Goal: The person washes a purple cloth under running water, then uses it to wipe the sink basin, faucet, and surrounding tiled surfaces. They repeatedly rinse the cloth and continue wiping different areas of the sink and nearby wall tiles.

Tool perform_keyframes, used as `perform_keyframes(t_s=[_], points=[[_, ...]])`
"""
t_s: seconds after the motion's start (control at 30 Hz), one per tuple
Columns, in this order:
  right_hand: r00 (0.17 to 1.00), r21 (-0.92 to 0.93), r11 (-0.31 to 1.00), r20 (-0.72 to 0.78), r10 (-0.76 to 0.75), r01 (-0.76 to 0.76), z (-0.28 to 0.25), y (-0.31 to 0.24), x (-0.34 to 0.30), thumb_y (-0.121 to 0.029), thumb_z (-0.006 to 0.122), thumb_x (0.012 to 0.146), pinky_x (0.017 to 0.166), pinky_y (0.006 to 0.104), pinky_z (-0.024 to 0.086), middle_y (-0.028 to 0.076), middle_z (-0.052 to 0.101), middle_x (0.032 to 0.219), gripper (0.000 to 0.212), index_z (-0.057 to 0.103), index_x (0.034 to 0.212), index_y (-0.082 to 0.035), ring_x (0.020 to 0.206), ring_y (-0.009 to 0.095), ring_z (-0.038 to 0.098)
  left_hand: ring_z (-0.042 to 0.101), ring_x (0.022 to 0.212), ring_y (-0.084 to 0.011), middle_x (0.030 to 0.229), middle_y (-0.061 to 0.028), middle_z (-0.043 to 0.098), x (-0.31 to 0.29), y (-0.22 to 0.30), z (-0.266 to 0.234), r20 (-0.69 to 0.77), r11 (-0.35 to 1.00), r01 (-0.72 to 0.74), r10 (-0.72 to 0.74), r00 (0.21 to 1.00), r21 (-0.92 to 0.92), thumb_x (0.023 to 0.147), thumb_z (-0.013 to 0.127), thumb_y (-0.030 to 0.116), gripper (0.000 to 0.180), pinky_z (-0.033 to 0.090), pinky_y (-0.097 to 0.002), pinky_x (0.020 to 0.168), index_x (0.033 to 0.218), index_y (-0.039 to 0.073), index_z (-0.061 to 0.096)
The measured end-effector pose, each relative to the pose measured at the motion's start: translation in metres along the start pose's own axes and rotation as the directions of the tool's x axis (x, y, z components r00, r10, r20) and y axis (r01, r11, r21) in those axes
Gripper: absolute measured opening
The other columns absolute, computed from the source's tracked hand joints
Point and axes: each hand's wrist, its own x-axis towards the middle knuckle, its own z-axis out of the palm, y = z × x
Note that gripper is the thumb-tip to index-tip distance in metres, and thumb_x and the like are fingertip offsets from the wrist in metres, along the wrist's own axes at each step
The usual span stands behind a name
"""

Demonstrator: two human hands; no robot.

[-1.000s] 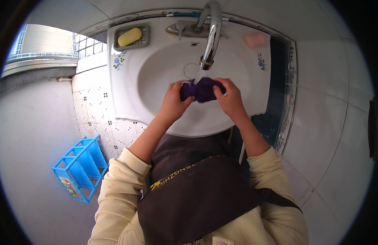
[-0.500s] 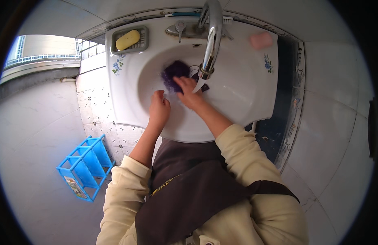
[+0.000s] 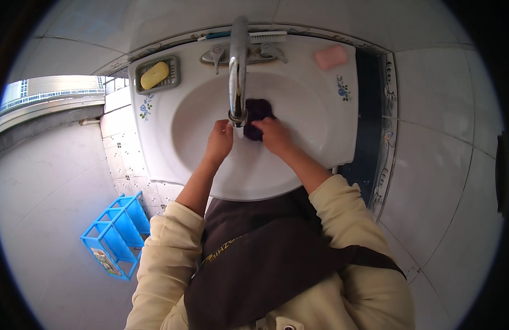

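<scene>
Inside the white washbasin (image 3: 196, 159) lies a bunched dark purple cloth (image 3: 258, 113), wet-looking and just right of the tap's stream. My right hand (image 3: 275, 135) grips its near right side, fingers bent into the fabric. On the other side of the stream, my left hand (image 3: 219, 143) is held beside the spout's mouth with loosely curled fingers; it looks to hold nothing. Above both hands arches the chrome tap (image 3: 238, 71), with water running from it. The tap's spout hides the cloth's left edge in part.
A yellow soap bar (image 3: 154, 76) rests in a grey soap dish (image 3: 173, 81) at the back left. Back right sits a pink soap bar (image 3: 331, 57). Behind the tap lies a white-bristled brush (image 3: 268, 37). A blue rack (image 3: 118, 236) stands on the floor at left.
The purple cloth has moved from left of the water stream to its right, together with my right hand. My left hand is now closer to the spout. The view has shifted.
</scene>
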Motion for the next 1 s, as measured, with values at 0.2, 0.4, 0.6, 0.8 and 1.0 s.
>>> perform_keyframes(t_s=[0.2, 0.4, 0.6, 0.8, 1.0], points=[[0.896, -0.068, 0.992, -0.439, 0.064, -0.104, 0.007, 0.0, 0.021, -0.012, 0.055, 0.072, 0.088, 0.0461, 0.036, 0.003, 0.038, 0.127, 0.051, 0.044, 0.12, -0.024, 0.11, 0.031, 0.037, 0.053, 0.092, -0.0372, 0.093, -0.0232, 0.057, 0.013, -0.025, 0.002, 0.029, 0.997, 0.077, -0.076, 0.997, -0.008, 0.084, 0.043, 0.02, 0.028, 0.041, -0.0379, 0.079, 0.099, -0.002, 0.051], [0.946, -0.09, 0.952, -0.123, -0.301, 0.291, 0.02, 0.006, 0.017, -0.01, 0.051, 0.074, 0.088, 0.0433, 0.037, 0.0, 0.043, 0.122, 0.038, 0.054, 0.109, -0.023, 0.108, 0.029, 0.04, 0.055, 0.089, -0.0224, 0.092, -0.0133, 0.056, -0.002, -0.007, 0.004, 0.089, 0.993, -0.073, 0.081, 0.993, -0.09, 0.086, 0.042, 0.017, 0.026, 0.042, -0.0307, 0.077, 0.103, -0.001, 0.049], [0.958, 0.228, 0.973, -0.284, 0.034, 0.034, -0.054, 0.04, -0.002, 0.004, 0.053, 0.066, 0.085, 0.0363, 0.04, 0.009, 0.053, 0.104, 0.035, 0.058, 0.098, -0.01, 0.097, 0.028, 0.048, 0.055, 0.096, -0.0197, 0.1, -0.0111, 0.057, 0.002, 0.05, 0.005, 0.206, 0.693, 0.16, -0.017, 0.978, -0.703, 0.089, 0.043, 0.03, 0.036, 0.043, -0.0286, 0.08, 0.109, 0.001, 0.046], [0.789, 0.299, 0.918, -0.614, -0.024, 0.261, -0.138, 0.022, -0.064, 0.003, 0.052, 0.068, 0.088, 0.038, 0.037, 0.01, 0.05, 0.109, 0.037, 0.054, 0.103, -0.01, 0.102, 0.03, 0.044, 0.056, 0.094, -0.0187, 0.099, -0.0108, 0.058, -0.007, 0.092, 0.026, 0.269, 0.622, 0.235, -0.041, 0.962, -0.746, 0.091, 0.04, 0.025, 0.03, 0.044, -0.0281, 0.08, 0.106, 0.0, 0.049], [0.8, -0.136, 0.988, -0.583, -0.143, 0.077, -0.118, 0.064, -0.053, -0.004, 0.059, 0.069, 0.094, 0.0479, 0.028, 0.01, 0.043, 0.12, 0.047, 0.05, 0.114, -0.014, 0.115, 0.035, 0.033, 0.057, 0.091, -0.0181, 0.097, -0.0088, 0.058, -0.009, 0.118, 0.064, 0.186, 0.849, 0.109, -0.013, 0.983, -0.517, 0.088, 0.044, 0.022, 0.025, 0.044, -0.0282, 0.078, 0.103, 0.002, 0.05]])
